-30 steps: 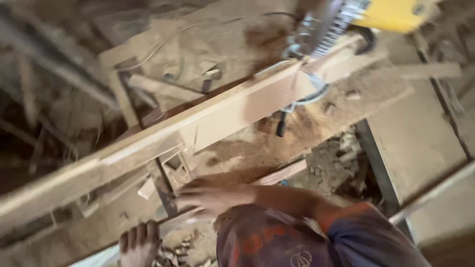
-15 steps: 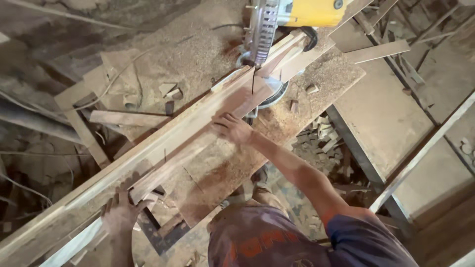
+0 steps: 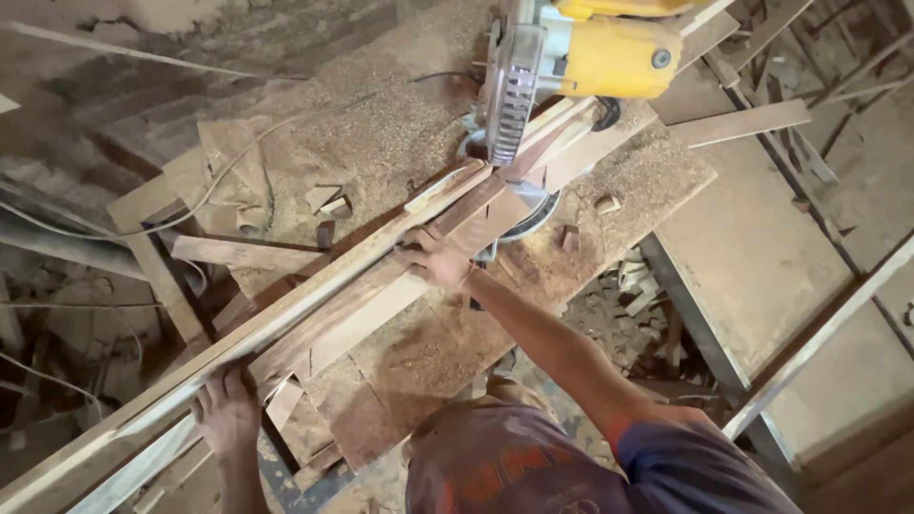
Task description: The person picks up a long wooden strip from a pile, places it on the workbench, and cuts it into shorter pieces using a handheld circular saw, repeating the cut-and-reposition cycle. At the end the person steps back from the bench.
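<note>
Now the right hand (image 3: 433, 257) has slid down the plank (image 3: 381, 286).

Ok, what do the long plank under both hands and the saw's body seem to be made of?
Long plank: bare, unfinished wood, judging by its visible grain and pale sawn face. Saw's body: probably moulded yellow plastic, smooth and evenly coloured; its ribbed blade guard looks like grey metal.

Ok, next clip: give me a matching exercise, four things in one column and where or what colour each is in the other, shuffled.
Things:
1. saw
2. left hand
3. right hand
4. cable

Descriptions:
A. pressed on the long planks close to the blade
B. yellow body, at the top
C. gripping the planks' near end, lower left
D. thin line trailing over sawdust, upper left

Pairs: 1-B, 2-C, 3-A, 4-D
</note>
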Available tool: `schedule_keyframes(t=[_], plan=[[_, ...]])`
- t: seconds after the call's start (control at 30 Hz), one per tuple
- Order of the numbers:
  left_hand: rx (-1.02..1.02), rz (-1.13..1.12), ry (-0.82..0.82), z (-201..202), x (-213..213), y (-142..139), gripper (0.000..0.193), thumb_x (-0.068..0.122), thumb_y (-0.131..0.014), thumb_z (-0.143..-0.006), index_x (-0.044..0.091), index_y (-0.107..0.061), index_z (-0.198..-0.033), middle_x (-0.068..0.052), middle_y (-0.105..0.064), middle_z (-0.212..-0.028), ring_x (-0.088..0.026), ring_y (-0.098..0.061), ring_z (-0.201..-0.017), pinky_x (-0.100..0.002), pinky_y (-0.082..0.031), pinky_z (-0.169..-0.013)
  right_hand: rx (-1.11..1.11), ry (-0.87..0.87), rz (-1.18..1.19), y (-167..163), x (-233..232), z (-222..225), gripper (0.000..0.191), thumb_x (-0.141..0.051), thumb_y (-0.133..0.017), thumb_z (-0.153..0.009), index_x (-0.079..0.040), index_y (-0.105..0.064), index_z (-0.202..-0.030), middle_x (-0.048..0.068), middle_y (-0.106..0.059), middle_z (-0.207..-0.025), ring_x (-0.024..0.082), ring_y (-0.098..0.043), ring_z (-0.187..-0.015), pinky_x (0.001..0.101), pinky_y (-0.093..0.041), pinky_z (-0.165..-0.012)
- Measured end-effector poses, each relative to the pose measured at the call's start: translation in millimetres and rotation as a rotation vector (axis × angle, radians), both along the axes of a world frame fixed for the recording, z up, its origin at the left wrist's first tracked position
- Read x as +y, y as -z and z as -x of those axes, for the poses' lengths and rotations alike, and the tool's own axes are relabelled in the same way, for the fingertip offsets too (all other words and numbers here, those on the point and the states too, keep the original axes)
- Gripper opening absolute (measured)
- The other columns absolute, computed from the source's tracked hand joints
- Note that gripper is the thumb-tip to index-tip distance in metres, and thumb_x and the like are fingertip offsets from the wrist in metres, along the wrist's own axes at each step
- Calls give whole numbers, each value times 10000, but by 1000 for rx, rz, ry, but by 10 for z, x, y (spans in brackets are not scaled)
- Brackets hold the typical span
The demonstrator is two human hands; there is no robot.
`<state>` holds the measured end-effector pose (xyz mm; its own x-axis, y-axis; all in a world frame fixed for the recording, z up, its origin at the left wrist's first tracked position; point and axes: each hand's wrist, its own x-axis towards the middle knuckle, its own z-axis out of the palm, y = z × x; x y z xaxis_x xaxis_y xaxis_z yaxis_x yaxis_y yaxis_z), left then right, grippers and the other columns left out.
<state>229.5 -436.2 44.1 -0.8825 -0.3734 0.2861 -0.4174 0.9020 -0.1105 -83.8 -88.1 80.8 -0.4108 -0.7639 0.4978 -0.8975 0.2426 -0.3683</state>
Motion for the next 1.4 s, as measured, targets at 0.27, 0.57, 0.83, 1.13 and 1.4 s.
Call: schedule_keyframes(t=[0.27,0.57,0.83,1.13,1.4], plan=[[551,-375,300,532,730,-56,239,280,-720,-1069,196,-604,-1260,-88,-653,-1377,-273,-662,-1220,-445,-536,-1016,66,225,-54,72,-87,79,443,-386,-816,-755,-309,-767,-1189,29,-581,-1142,311,-520,-1136,511,-412,-946],[263,-204,266,1970,1802,-33,464,430,-680,-891,126,-708,-1241,-81,-654,-1208,-328,-631,-1145,-515,-500,-1003,-12,360,-26,166,-124,-64,468,-300,-785,-748,-145,-714,-1184,68,-621,-1177,330,-557,-1185,517,-403,-1049],[351,-56,157,2039,1966,79,375,408,-621,-982,86,-721,-1145,-100,-655,-1113,-309,-630,-969,-483,-512,-919,283,-11,180,-1062,1167,-977,405,-94,-703,-883,-4,-632,-1271,188,-635,-1289,361,-606,-1257,574,-484,-1103],[345,-124,115,2021,1969,157,376,392,-619,-984,95,-720,-1192,-98,-645,-1122,-308,-622,-1001,-488,-510,-917,370,542,-222,-3794,2183,1054,581,-57,-655,-911,116,-508,-1446,303,-626,-1292,414,-625,-1226,513,-535,-1089],[381,-161,115,2004,1994,44,424,362,-615,-957,68,-701,-1250,-113,-642,-1243,-330,-613,-1160,-500,-470,-1090,-774,758,-708,-3662,1512,2359,502,-172,-726,-809,-12,-700,-1284,91,-745,-1059,234,-708,-942,369,-549,-835]])
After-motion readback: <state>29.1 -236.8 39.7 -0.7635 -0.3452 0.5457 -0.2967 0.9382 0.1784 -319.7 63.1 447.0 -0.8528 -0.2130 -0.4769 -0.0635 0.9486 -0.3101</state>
